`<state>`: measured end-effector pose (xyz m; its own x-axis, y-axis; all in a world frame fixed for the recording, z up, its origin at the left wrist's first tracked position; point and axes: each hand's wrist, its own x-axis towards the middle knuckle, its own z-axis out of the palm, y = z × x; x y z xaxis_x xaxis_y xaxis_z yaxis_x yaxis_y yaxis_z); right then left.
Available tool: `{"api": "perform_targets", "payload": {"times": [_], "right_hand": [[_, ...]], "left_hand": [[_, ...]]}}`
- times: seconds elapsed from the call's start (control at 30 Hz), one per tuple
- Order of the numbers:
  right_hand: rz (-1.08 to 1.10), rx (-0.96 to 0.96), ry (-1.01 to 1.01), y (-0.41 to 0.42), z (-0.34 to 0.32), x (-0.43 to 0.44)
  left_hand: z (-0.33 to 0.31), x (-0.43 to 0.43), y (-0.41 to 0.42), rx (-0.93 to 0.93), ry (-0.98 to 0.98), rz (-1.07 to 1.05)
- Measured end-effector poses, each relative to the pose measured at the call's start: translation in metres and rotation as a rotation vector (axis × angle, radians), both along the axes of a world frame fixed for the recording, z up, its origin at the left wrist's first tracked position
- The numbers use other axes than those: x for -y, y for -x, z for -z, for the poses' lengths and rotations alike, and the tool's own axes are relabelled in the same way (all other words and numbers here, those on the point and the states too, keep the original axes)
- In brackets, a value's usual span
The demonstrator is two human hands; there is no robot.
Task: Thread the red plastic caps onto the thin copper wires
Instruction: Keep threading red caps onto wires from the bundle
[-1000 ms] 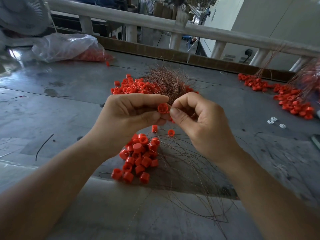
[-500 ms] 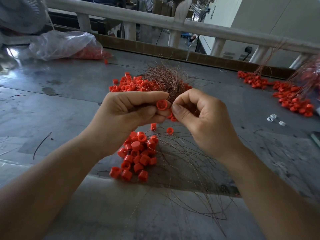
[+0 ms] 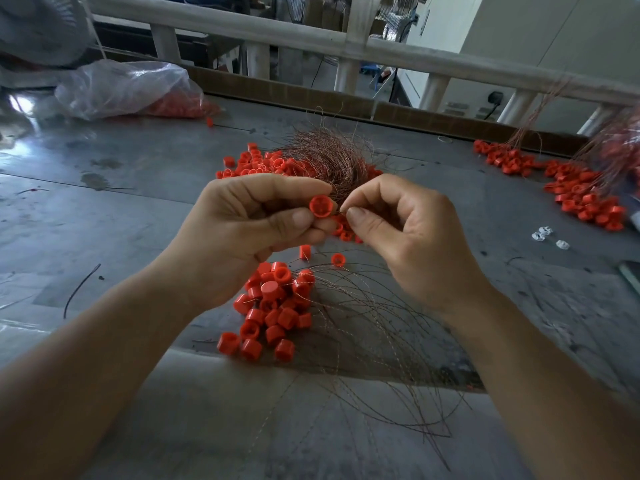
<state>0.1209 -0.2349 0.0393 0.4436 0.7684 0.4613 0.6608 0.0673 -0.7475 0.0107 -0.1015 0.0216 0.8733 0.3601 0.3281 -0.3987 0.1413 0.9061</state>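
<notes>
Hands pinching a red cap and a thin wire.
Left hand (image 3: 249,233) grips the cap (image 3: 320,206); right hand (image 3: 398,233) pinches the wire (image 3: 341,210) beside it, above more caps (image 3: 273,306) on the tabletop (image 3: 104,220).

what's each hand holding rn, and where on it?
Left hand: red cap, pinched by its side wall, open end toward the camera. Right hand: grip closed beside the cap, apparently on a thin wire end; wire too fine to confirm.

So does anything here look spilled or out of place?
Mostly tidy for the job. One stray dark wire piece lies alone on the grey table, and a few small white plastic bits sit apart from the red caps.
</notes>
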Motion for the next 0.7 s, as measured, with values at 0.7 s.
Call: {"api": "perform_targets", "payload": {"times": [0.7], "right_hand": [[0.202,-0.057,0.25,-0.037,-0.008,0.014]], "left_hand": [[0.0,0.0,0.002,-0.046,0.094,0.11]]}}
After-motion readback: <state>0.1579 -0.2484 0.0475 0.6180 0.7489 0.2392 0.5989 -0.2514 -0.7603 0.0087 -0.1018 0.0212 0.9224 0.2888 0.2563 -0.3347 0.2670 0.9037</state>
